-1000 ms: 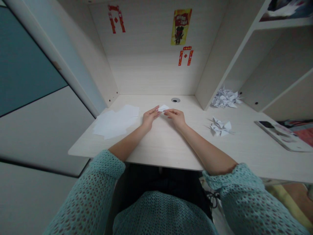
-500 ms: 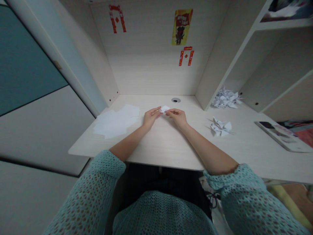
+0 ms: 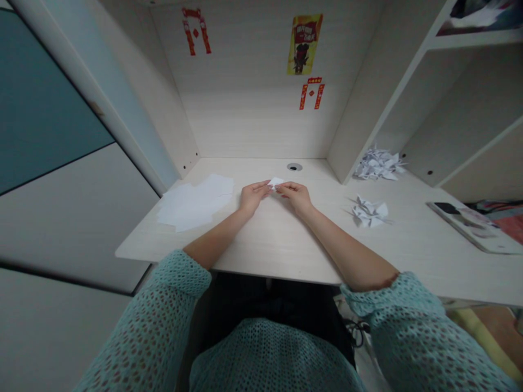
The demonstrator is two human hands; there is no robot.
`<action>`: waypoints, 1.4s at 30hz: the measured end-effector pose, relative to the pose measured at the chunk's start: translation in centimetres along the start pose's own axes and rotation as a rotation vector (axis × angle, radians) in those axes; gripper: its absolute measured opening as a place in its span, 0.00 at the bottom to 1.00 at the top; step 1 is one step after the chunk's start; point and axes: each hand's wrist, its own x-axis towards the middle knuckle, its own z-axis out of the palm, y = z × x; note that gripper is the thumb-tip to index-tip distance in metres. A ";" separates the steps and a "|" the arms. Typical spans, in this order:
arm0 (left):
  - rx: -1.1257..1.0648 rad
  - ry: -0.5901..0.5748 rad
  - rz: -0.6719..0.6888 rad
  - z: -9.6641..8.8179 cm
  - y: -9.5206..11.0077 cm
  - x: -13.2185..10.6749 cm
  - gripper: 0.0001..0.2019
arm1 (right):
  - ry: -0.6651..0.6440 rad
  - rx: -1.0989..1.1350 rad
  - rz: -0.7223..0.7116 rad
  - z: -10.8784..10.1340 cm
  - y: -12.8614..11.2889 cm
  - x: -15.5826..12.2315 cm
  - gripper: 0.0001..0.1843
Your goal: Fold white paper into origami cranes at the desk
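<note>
A small folded piece of white paper (image 3: 276, 181) lies at the middle of the pale wooden desk (image 3: 286, 245). My left hand (image 3: 252, 195) pinches its left edge and my right hand (image 3: 296, 195) pinches its right edge, fingertips nearly meeting over it. Most of the paper is hidden under my fingers. A loose stack of flat white paper sheets (image 3: 194, 201) lies to the left of my left hand.
A folded paper figure (image 3: 370, 212) lies to the right of my right hand, and a heap of several folded paper figures (image 3: 378, 164) sits in the shelf corner behind it. A tablet-like flat object (image 3: 476, 226) rests at the far right. A cable hole (image 3: 294, 166) is at the desk's back.
My fingertips have closed in over the small paper, so less of it shows than a second ago. Both hands stay in the same spot.
</note>
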 end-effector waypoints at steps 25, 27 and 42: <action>0.046 0.020 0.053 0.1 -0.5 0.0 0.16 | 0.037 0.140 0.004 0.3 0.5 0.4 0.27; 0.045 0.006 0.045 0.1 -0.8 0.1 0.17 | 0.047 0.121 -0.028 0.3 0.8 0.5 0.26; 0.042 -0.091 -0.009 -0.1 -1.1 0.2 0.24 | 0.036 0.012 -0.118 -0.2 0.2 0.5 0.23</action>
